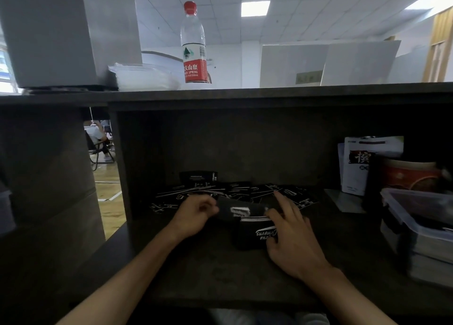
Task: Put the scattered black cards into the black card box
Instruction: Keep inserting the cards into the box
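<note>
The black card box (pixel 253 237) with white script lies on the dark desk (pixel 208 270), its open end facing away, white card edges showing in its mouth. My right hand (pixel 293 236) grips the box from its right side, index finger stretched toward the back. My left hand (pixel 196 213) pinches a blurred black card (pixel 236 210) just at the box's open end. Several black cards (pixel 220 192) with white lines lie scattered along the back of the recess. A second black box-like piece (pixel 199 177) stands upright behind them.
A clear plastic container (pixel 416 217) stands at the right edge, with a red tin (pixel 411 175) and white leaflets (pixel 365 165) behind it. On the shelf above are a water bottle (pixel 194 45), clear plastic bags (pixel 144 77) and a grey box (pixel 61 30).
</note>
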Available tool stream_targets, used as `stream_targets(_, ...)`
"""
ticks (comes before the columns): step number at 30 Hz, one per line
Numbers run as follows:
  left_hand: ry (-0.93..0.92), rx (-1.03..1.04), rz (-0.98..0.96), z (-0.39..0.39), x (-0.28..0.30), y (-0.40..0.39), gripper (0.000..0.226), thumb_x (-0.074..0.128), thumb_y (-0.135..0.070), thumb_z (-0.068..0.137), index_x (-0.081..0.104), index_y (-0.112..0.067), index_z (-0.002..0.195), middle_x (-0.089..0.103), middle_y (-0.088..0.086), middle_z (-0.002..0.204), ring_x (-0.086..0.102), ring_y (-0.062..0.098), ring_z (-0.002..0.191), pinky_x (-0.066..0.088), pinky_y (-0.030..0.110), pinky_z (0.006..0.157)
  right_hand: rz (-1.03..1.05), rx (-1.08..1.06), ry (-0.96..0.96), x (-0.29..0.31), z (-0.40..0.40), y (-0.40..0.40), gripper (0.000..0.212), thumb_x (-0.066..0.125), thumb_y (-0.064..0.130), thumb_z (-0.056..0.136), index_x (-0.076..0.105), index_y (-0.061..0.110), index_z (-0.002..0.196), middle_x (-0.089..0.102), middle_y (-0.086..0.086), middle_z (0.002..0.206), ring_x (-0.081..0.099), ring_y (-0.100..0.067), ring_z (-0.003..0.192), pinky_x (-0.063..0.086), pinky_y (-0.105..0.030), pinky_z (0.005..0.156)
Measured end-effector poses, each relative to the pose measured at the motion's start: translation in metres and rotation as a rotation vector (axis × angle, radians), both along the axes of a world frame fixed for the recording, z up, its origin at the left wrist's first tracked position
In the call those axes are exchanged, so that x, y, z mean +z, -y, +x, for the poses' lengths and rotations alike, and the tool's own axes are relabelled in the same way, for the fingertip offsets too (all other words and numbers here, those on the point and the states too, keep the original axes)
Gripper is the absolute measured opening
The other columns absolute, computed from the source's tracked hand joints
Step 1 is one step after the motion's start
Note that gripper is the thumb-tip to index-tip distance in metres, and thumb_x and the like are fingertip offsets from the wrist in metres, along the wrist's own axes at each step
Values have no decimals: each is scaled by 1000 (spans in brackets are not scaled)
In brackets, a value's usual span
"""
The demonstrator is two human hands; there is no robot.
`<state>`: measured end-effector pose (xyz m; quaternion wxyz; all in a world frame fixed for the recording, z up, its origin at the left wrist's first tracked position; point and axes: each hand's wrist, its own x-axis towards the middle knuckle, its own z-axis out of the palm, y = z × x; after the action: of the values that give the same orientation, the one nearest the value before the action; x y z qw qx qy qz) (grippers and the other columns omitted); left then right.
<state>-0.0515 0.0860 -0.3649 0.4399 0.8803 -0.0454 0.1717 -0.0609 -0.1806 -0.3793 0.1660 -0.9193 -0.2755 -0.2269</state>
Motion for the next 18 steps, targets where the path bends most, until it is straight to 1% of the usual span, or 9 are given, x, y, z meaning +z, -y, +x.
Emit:
stream_targets(2,1,-175,14,-12,-2,11,24,67,-16,90,70,-38,80,70,-10,88,66,3,89,48,22,81,-12,-3,-8,1,-1,-1,53,59,34,87,40,34,136,-1,7,162,-2,-15,150,21,-47,120)
stream_targets(3,-22,-249,21,-16,-2,17,24,66,-16,91,71,-37,81,71,-10,88,66,3,89,47,20,81,-6,0,-10,2,-1,-1,51,58,33,87,39,34,134,10,7,159,7,-15,148,24,-45,118)
stream_targets(5,-113,-370,47,-22,-2,24,21,62,-19,94,72,-34,85,71,-8,89,66,5,91,47,19,82,26,10,-8,4,-2,1,50,58,31,85,35,37,128,34,10,141,27,-13,135,35,-39,110)
stream_targets(7,-207,-401,6,-25,1,24,22,56,-33,98,74,-30,87,73,-8,91,66,3,89,45,13,79,50,9,-8,4,-2,1,55,59,30,83,29,41,127,39,12,127,33,-11,122,39,-35,101)
stream_targets(10,-167,-64,-91,-11,9,12,41,48,-51,96,76,-20,92,75,-2,88,70,11,88,50,18,75,22,0,-4,2,-1,1,65,57,30,85,23,43,139,39,10,124,32,-12,117,40,-35,99)
stream_targets(12,-127,352,80,7,13,-3,39,52,-51,95,73,-18,93,72,4,89,67,22,91,53,32,84,-12,-16,23,2,0,0,56,54,32,87,32,40,138,39,7,123,32,-13,117,40,-34,98)
stream_targets(14,-265,624,274,18,11,-15,51,51,-63,90,69,-16,100,67,12,109,61,28,106,50,38,93,-38,-29,41,1,0,0,47,53,33,87,40,37,132,38,7,120,32,-12,114,40,-33,96)
stream_targets(16,-367,694,352,26,3,-21,66,52,-74,81,66,-15,109,57,15,128,51,32,122,44,41,101,-39,-28,39,1,1,0,46,52,33,86,41,38,130,38,8,118,32,-11,113,39,-32,96)
stream_targets(18,-382,694,375,31,-4,-23,65,58,-72,78,65,-18,113,54,12,132,47,31,126,39,42,105,-42,-24,40,0,1,0,48,53,33,86,40,38,132,38,8,118,31,-11,113,39,-32,95)
